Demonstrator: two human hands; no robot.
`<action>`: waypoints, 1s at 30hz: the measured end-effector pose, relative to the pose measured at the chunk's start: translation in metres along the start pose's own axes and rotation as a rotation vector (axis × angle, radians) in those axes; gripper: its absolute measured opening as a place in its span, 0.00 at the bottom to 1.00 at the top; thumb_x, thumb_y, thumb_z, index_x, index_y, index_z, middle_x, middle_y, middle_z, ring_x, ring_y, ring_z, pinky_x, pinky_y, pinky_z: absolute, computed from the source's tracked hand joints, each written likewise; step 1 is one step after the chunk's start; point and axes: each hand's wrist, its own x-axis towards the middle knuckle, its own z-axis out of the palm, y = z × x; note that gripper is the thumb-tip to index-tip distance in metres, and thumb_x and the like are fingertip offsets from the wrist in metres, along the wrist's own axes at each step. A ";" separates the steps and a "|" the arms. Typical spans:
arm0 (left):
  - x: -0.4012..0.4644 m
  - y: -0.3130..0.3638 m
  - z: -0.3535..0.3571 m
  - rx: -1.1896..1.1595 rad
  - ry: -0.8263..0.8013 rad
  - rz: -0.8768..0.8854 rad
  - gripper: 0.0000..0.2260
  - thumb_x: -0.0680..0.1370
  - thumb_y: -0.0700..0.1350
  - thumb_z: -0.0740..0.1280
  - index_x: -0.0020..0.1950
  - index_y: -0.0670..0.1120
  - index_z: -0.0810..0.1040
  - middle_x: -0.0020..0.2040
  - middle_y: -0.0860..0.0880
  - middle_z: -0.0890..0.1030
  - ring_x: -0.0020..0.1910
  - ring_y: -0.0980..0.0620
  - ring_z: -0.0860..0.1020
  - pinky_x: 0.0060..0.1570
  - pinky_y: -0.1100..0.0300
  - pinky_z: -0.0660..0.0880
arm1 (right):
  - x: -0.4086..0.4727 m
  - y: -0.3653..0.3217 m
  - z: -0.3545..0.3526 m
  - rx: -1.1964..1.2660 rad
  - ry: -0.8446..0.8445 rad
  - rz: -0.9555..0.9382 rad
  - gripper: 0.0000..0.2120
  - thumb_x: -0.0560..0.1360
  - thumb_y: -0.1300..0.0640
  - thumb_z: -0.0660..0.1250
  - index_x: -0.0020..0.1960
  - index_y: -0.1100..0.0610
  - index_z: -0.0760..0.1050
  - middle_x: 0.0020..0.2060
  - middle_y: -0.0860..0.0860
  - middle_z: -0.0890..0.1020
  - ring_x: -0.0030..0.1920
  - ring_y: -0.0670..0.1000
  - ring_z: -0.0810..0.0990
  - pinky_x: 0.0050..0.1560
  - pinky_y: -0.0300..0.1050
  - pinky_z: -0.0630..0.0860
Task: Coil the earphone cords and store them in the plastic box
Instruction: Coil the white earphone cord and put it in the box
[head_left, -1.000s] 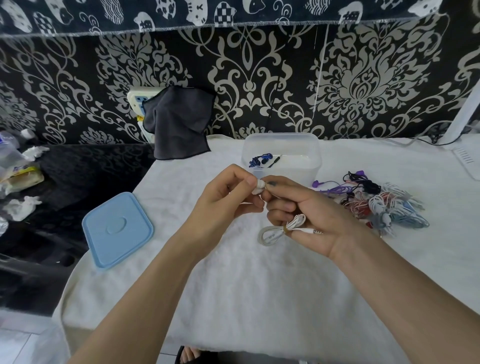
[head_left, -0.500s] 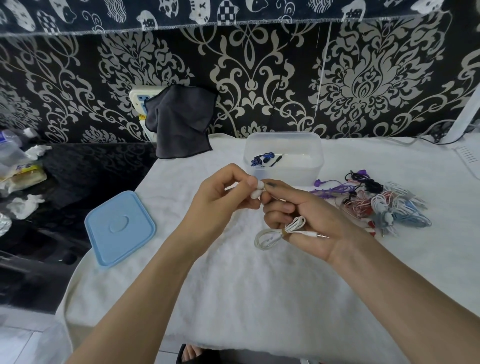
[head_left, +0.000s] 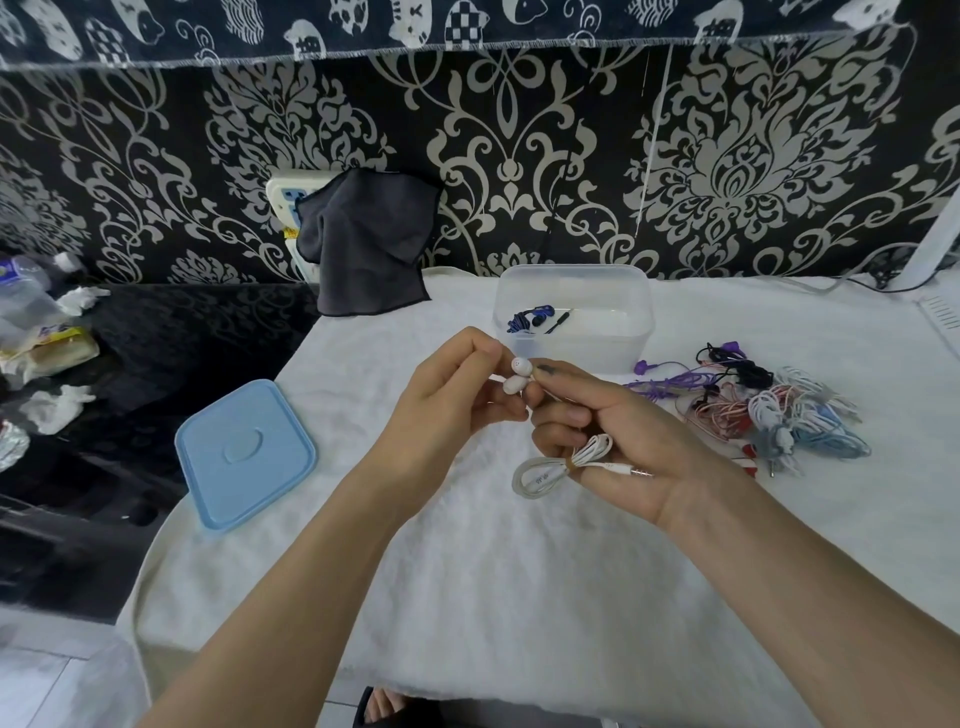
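Observation:
A white earphone cord (head_left: 550, 465) is coiled into a small bundle, tied at its middle, and hangs from my right hand (head_left: 618, 431), whose fingers curl round it. Its two white earbuds (head_left: 518, 374) stick up between both hands. My left hand (head_left: 452, 389) pinches the earbuds with thumb and fingertips. Behind the hands stands the clear plastic box (head_left: 574, 312), open, with a blue coiled earphone (head_left: 530, 318) inside. A tangled pile of earphones (head_left: 758, 410), purple, black, pink, white and light blue, lies to the right on the white towel.
The box's light blue lid (head_left: 244, 452) lies flat at the towel's left edge. A dark grey cloth (head_left: 366, 244) hangs over a wall socket behind. Crumpled tissues and packets (head_left: 41, 338) clutter the black surface at left. A white cable (head_left: 852, 280) runs along the back right.
Both hands have stayed close together; the coiled bundle under my right hand has shifted slightly and the earbuds have turned between the fingertips.

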 end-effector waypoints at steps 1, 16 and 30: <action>0.000 0.000 -0.001 0.014 0.008 -0.007 0.14 0.86 0.43 0.56 0.46 0.41 0.76 0.43 0.42 0.82 0.44 0.45 0.79 0.51 0.56 0.78 | 0.000 0.000 0.000 -0.001 0.006 0.003 0.03 0.77 0.62 0.66 0.48 0.60 0.79 0.37 0.51 0.76 0.25 0.42 0.65 0.26 0.32 0.62; -0.002 -0.011 0.017 -0.033 -0.217 -0.435 0.17 0.83 0.48 0.67 0.65 0.37 0.75 0.51 0.42 0.84 0.48 0.46 0.85 0.51 0.55 0.81 | 0.005 -0.006 -0.005 0.000 0.233 -0.244 0.06 0.79 0.65 0.64 0.50 0.58 0.79 0.36 0.52 0.82 0.30 0.44 0.71 0.29 0.35 0.70; 0.015 -0.015 0.019 0.132 0.232 -0.125 0.08 0.78 0.38 0.72 0.55 0.39 0.76 0.47 0.36 0.85 0.46 0.43 0.87 0.53 0.51 0.84 | -0.003 0.004 -0.008 -0.714 0.352 -0.339 0.11 0.76 0.68 0.64 0.51 0.57 0.84 0.50 0.57 0.85 0.48 0.53 0.87 0.50 0.51 0.84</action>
